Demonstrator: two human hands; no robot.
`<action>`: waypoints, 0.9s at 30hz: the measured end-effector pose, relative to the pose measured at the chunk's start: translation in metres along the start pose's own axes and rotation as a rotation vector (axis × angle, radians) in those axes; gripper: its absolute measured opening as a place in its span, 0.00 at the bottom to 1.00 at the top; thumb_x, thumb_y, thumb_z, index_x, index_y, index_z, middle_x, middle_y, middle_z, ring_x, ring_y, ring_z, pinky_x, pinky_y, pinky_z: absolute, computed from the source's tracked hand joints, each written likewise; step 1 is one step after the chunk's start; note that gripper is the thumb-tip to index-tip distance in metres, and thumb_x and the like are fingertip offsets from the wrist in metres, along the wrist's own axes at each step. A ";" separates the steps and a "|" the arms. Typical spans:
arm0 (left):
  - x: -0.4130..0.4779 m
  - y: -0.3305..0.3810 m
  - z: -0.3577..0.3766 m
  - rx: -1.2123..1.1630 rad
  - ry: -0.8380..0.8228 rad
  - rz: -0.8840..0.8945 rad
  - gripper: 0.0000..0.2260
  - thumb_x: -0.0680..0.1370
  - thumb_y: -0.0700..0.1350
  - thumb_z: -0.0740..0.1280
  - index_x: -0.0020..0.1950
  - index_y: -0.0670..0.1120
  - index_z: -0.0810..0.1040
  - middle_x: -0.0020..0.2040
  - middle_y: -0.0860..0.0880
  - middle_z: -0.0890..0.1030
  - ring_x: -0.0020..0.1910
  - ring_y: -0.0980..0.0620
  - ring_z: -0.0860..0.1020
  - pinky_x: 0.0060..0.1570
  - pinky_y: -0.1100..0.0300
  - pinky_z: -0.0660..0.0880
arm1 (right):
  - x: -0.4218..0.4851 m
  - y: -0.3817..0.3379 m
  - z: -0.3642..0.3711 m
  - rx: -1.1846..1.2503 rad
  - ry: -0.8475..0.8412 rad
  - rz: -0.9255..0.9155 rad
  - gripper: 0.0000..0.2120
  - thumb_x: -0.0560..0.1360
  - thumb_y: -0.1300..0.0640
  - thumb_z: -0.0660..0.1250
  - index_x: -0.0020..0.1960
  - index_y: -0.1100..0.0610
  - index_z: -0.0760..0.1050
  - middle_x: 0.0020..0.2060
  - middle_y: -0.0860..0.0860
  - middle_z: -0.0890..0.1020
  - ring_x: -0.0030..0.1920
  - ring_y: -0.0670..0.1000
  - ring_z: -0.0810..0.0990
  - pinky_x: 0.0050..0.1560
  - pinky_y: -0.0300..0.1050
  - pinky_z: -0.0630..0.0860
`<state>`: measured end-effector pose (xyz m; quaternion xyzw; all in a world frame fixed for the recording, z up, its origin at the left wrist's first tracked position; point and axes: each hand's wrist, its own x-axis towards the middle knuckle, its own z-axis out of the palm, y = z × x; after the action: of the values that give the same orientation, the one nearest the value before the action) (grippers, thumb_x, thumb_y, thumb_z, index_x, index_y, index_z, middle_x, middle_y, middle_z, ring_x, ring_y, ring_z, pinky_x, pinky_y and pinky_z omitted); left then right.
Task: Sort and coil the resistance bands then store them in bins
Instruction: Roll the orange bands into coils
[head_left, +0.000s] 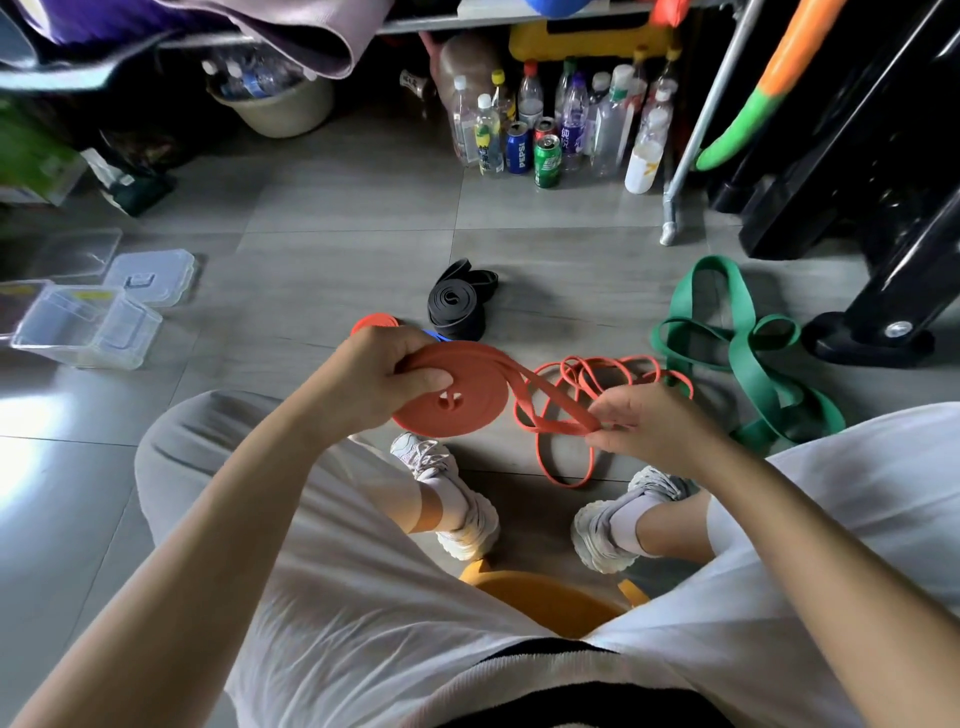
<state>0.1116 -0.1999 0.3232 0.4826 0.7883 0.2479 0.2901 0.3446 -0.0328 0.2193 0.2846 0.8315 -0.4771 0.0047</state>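
Over the grey tiled floor (337, 218), between our knees, we are gripping a flat, disc-shaped coil of matte orange rubber band (467, 413) in our left hand (379, 379), thumb pressing its face. Its free strap is running rightward to our right hand (654, 426), which is pinching it; the rest is trailing in thin loops on the floor. Beyond are lying a black coiled band (457, 306), a wide loose green band (740, 353) and, far left, clear plastic bins (78, 353).
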 end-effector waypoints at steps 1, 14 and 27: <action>-0.001 -0.002 -0.001 -0.002 0.010 -0.002 0.03 0.74 0.39 0.71 0.47 0.41 0.80 0.33 0.52 0.75 0.32 0.56 0.70 0.35 0.63 0.67 | 0.000 0.000 0.001 0.062 0.013 0.008 0.11 0.68 0.58 0.76 0.37 0.42 0.79 0.37 0.40 0.84 0.40 0.40 0.81 0.46 0.45 0.77; 0.001 -0.010 0.008 0.095 -0.055 0.041 0.06 0.74 0.41 0.71 0.49 0.43 0.81 0.37 0.48 0.79 0.35 0.51 0.73 0.38 0.59 0.69 | 0.003 -0.002 0.003 -0.307 0.223 0.060 0.09 0.77 0.53 0.63 0.40 0.54 0.74 0.29 0.49 0.77 0.33 0.52 0.74 0.32 0.44 0.65; 0.008 0.002 0.023 0.122 -0.168 0.118 0.13 0.74 0.44 0.70 0.52 0.35 0.77 0.50 0.36 0.77 0.46 0.43 0.77 0.49 0.44 0.73 | 0.002 0.004 0.010 -0.561 0.286 0.205 0.07 0.77 0.51 0.61 0.43 0.52 0.73 0.40 0.54 0.81 0.46 0.59 0.79 0.40 0.46 0.71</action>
<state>0.1264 -0.1897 0.3062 0.5640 0.7450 0.1751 0.3101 0.3426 -0.0380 0.2101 0.4184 0.8898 -0.1816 0.0142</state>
